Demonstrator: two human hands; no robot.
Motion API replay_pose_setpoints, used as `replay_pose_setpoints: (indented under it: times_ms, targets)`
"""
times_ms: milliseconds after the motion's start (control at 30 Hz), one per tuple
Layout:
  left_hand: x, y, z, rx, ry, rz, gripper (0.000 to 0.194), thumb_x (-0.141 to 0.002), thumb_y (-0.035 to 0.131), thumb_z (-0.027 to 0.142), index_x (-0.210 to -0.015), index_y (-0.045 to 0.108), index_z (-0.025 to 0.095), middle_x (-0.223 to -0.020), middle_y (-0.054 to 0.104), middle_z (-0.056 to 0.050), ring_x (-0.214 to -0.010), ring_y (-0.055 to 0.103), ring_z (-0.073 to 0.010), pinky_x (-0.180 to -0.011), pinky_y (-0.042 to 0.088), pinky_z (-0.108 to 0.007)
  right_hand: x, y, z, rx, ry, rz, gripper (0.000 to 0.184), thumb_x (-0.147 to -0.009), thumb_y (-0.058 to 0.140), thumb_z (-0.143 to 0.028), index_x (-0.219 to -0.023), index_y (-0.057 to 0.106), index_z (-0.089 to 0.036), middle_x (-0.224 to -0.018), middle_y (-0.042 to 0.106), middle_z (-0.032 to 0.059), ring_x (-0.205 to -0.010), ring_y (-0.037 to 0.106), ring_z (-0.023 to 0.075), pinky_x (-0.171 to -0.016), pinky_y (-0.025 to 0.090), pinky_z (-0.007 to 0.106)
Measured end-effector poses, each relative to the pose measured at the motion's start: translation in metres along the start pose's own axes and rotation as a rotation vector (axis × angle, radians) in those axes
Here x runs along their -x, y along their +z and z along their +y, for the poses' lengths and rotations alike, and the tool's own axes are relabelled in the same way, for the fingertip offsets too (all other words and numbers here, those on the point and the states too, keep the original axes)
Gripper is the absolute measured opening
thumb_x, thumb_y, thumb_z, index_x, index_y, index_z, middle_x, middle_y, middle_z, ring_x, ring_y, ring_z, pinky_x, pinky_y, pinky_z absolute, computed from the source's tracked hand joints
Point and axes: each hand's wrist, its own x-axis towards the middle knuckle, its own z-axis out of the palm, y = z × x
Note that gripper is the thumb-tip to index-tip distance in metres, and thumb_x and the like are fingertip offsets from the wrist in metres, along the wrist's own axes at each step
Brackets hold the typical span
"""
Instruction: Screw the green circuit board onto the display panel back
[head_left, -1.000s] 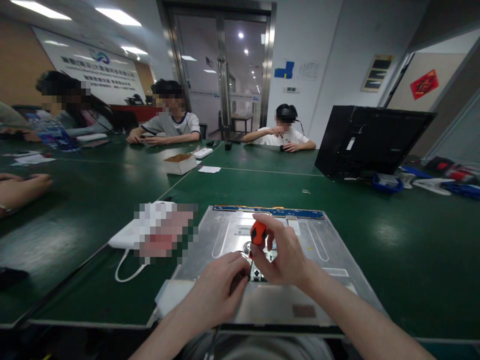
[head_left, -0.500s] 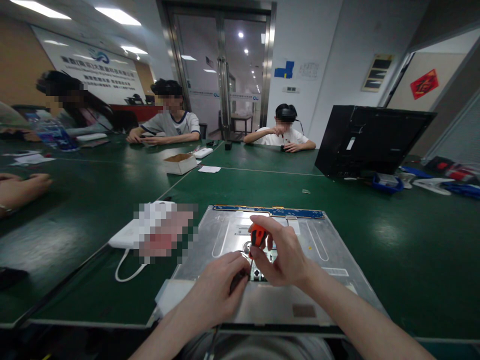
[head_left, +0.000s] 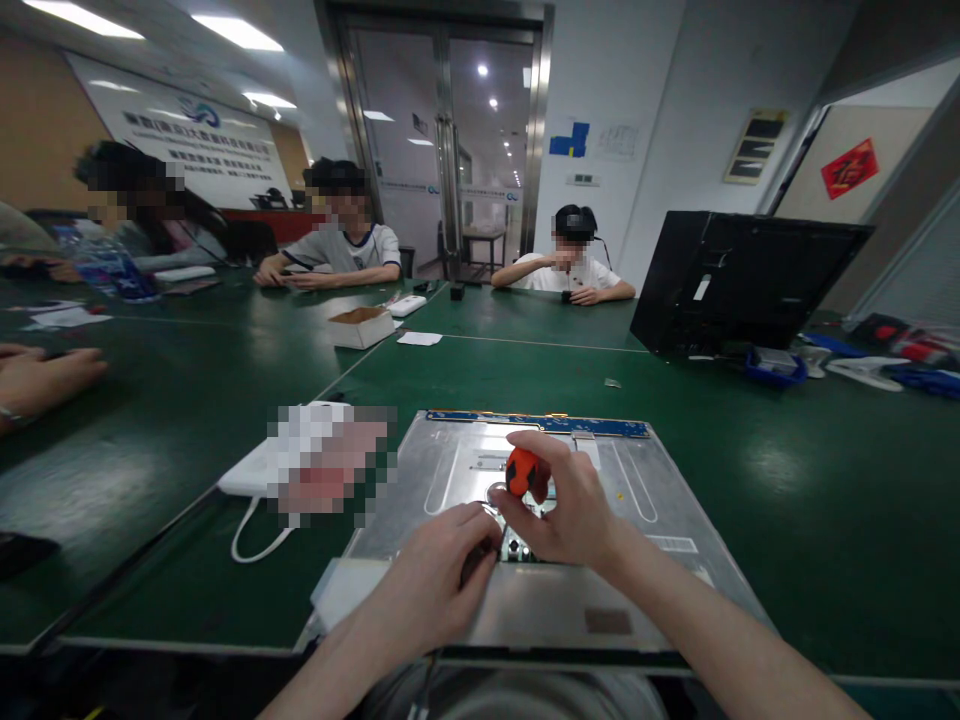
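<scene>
My right hand [head_left: 574, 500] grips a short orange-and-black screwdriver [head_left: 520, 472] between thumb and fingers. The tool stands nearly upright, its shaft pointing down at a small green circuit board [head_left: 517, 548] in the middle of a flat silver metal panel [head_left: 577, 610]. Beside the board, my left hand [head_left: 450, 560] rests on the panel with its thumb and fingers drawn together near the screwdriver's tip; what they pinch, if anything, is hidden. Along the panel's far edge runs a narrow blue circuit strip [head_left: 540, 424].
Left of the panel lies a white device [head_left: 251, 470] with a white cable, partly blurred out. A small open box [head_left: 360, 328] sits farther back. A black monitor [head_left: 750, 280] and a blue tray [head_left: 776, 370] stand at the right. Several people sit around the green table [head_left: 840, 500].
The screwdriver's handle has turned in my right hand and tilted slightly to the right. My left hand has barely shifted.
</scene>
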Motion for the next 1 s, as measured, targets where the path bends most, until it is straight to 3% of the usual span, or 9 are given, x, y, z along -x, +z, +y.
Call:
replay_pose_setpoints:
  times_ms: [133, 400, 700, 1000]
  targets:
    - [-0.0002, -0.0006, 0.0014, 0.009, 0.002, 0.005, 0.019, -0.088, 0.047, 0.009, -0.090, 0.063, 0.020, -0.090, 0.068, -0.005, -0.082, 0.062, -0.0209, -0.070, 0.043, -0.029, -0.0008, -0.0018, -0.0002, -0.019, -0.004, -0.019, 0.037, -0.100, 0.055, -0.034, -0.133, 0.044, -0.022, -0.072, 0.060, -0.0052, -0.048, 0.050, 0.0104, -0.045, 0.042, 0.023]
    - [-0.0009, -0.0005, 0.0011, 0.026, -0.021, -0.021, 0.018, -0.089, 0.047, 0.012, -0.091, 0.063, 0.020, -0.090, 0.067, -0.005, -0.083, 0.061, -0.0214, -0.072, 0.044, -0.030, -0.0033, -0.0053, -0.0022, -0.086, -0.016, -0.067, 0.050, -0.093, 0.049, -0.016, -0.142, 0.040, -0.020, -0.083, 0.065, 0.0005, -0.057, 0.057, 0.0120, -0.049, 0.048, 0.023]
    - [-0.0017, -0.0009, 0.0026, 0.025, -0.013, -0.004, 0.019, -0.088, 0.046, 0.011, -0.089, 0.063, 0.020, -0.090, 0.068, -0.006, -0.083, 0.062, -0.0209, -0.070, 0.044, -0.030, -0.0005, -0.0008, 0.0004, -0.023, -0.009, -0.013, 0.042, -0.098, 0.054, -0.024, -0.138, 0.043, -0.023, -0.078, 0.063, -0.0020, -0.054, 0.054, 0.0126, -0.048, 0.046, 0.024]
    - [-0.0016, -0.0018, 0.0043, 0.029, -0.001, 0.010, 0.019, -0.088, 0.047, 0.012, -0.089, 0.063, 0.021, -0.090, 0.068, -0.005, -0.082, 0.063, -0.0210, -0.072, 0.047, -0.029, -0.0009, -0.0045, 0.0008, -0.083, -0.030, -0.071, 0.047, -0.097, 0.051, -0.023, -0.143, 0.042, -0.021, -0.084, 0.067, 0.0016, -0.058, 0.058, 0.0143, -0.050, 0.049, 0.026]
